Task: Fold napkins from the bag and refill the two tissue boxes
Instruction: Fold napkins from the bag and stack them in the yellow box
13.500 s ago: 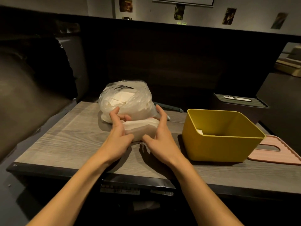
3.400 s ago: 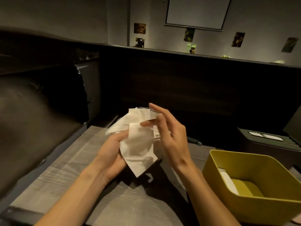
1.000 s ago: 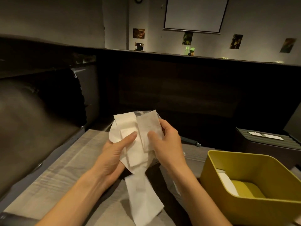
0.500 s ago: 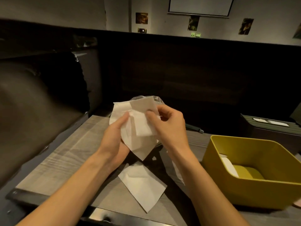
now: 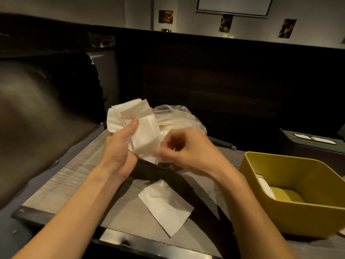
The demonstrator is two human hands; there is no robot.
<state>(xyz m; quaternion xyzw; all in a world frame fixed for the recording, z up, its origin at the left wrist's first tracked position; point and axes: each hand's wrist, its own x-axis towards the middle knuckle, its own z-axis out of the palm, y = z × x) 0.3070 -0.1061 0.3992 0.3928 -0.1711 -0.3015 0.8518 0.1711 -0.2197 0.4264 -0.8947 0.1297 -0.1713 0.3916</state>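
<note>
**Above the table, napkins in hand**

Over the wooden table (image 5: 78,176), left hand (image 5: 119,152) grips a bunch of napkins (image 5: 138,126), thumb across them; right hand (image 5: 188,150), blurred, fingers curled, hold unclear. One napkin (image 5: 166,204) lies below; yellow box (image 5: 302,215) right, bag (image 5: 179,118) behind
</note>
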